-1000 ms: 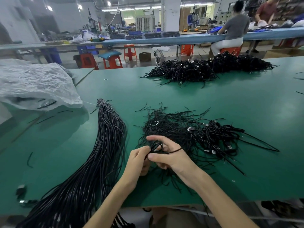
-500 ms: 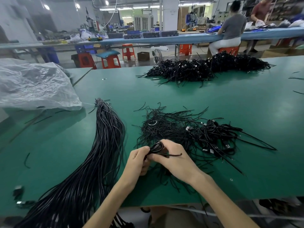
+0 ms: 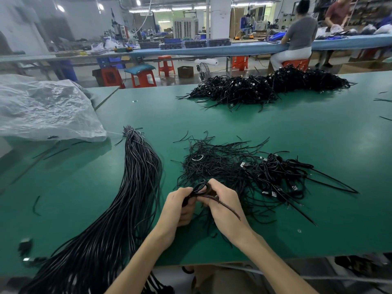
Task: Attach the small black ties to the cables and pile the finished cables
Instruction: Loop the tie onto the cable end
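Two hands are at the one green table [image 3: 275, 128], a left hand [image 3: 178, 206] and a right hand [image 3: 224, 204], gripping one coiled cable [image 3: 200, 187] between them. On the table lie one long bundle of straight cables [image 3: 131, 187], one heap of loose ties [image 3: 212, 162], two piles of finished cables [image 3: 280, 177], near and far, and one plastic bag [image 3: 42, 109]. Behind are two people [image 3: 299, 37] and at least five orange stools [image 3: 166, 64].

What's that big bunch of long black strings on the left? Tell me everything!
The cable bundle is many long, thin, shiny black cables lying side by side on the green table. It curves from mid-table towards the near edge and hangs over it. The left hand is beside it, not touching.
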A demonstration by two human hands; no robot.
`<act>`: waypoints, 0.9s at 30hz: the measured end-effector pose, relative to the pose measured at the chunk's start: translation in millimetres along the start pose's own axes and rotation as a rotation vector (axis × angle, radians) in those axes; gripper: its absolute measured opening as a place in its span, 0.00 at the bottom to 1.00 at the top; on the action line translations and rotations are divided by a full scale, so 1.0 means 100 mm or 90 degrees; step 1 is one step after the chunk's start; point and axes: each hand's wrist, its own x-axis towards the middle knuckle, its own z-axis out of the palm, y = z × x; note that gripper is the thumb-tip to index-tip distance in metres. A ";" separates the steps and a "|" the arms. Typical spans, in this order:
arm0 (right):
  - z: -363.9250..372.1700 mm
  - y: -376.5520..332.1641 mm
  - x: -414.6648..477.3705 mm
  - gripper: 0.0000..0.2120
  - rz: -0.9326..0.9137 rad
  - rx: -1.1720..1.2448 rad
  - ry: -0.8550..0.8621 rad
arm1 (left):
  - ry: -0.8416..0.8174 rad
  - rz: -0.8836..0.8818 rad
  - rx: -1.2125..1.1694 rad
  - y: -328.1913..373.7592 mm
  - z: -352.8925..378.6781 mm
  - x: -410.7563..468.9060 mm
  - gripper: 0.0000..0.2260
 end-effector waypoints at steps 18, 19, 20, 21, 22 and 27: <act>-0.09 -0.09 -0.08 0.12 -0.070 -0.140 0.135 | 0.021 0.226 0.434 0.38 0.05 -0.24 0.31; -0.11 -0.11 -0.09 0.13 -0.078 -0.141 0.128 | 0.010 0.245 0.418 0.41 0.04 -0.25 0.31; -0.12 -0.14 -0.11 0.13 -0.084 -0.132 0.122 | -0.010 0.268 0.409 0.44 0.03 -0.26 0.29; -0.14 -0.17 -0.12 0.13 -0.092 -0.117 0.115 | -0.036 0.293 0.404 0.46 0.02 -0.27 0.26; -0.15 -0.21 -0.13 0.12 -0.099 -0.097 0.106 | -0.060 0.314 0.399 0.48 0.00 -0.29 0.25; -0.21 -0.39 -0.17 0.14 -0.102 0.005 0.063 | -0.026 0.466 0.533 0.53 -0.07 -0.31 0.17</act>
